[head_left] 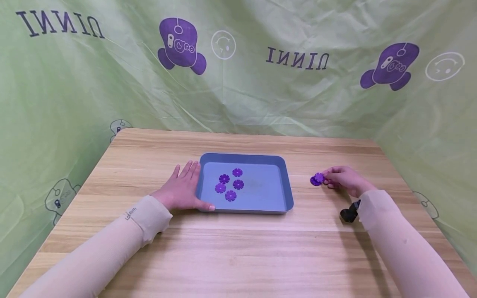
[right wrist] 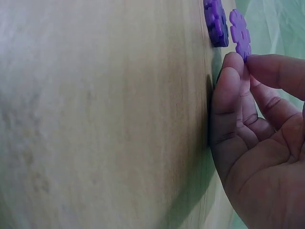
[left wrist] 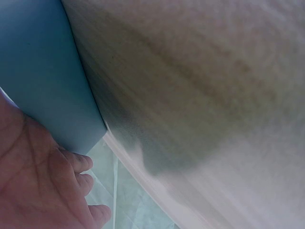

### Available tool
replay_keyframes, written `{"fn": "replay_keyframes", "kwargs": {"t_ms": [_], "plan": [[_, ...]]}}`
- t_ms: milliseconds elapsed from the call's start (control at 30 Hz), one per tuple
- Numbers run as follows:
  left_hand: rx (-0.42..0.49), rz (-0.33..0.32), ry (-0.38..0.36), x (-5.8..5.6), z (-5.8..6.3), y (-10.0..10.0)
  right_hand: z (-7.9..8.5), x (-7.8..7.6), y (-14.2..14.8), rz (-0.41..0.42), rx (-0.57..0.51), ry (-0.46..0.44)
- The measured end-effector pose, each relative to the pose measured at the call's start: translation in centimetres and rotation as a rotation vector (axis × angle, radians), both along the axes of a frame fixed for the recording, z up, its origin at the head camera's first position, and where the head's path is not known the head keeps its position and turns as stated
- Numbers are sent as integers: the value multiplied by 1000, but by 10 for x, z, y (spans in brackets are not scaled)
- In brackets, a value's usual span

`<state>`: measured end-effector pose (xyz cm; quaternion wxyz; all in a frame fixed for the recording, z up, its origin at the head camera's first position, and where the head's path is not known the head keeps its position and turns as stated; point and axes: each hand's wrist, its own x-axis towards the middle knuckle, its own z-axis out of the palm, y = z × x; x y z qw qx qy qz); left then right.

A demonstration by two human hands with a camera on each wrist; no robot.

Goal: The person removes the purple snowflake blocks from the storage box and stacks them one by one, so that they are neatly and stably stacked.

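Observation:
A blue-grey tray (head_left: 261, 186) lies on the table, with several purple notched discs (head_left: 230, 195) spread over its left half. Against the tray's left side rests my left hand (head_left: 182, 188), fingers straight and thumb along the front rim; the left wrist view shows its palm (left wrist: 38, 176) beside the tray wall (left wrist: 47, 71). To the right of the tray, my right hand (head_left: 344, 179) pinches a purple notched disc (right wrist: 240, 34) between thumb and fingertips. That disc is tilted, just above a small stack of similar discs (right wrist: 216, 23) on the table.
The wooden table (head_left: 231, 256) reaches back to a green printed cloth (head_left: 238, 103) that hangs behind it and at both sides. A black device (head_left: 349, 213) sits at the right wrist, below the sleeve cuff.

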<state>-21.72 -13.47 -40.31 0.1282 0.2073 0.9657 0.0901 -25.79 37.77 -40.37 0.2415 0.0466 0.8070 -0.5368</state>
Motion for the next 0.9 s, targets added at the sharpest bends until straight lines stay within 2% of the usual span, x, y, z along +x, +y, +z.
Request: {"fn": "replay_keyframes", "kwargs": {"t_ms": [900], "plan": [[20,2,-29,0,0,-1,-3,-5,1,62,83,16]]}}
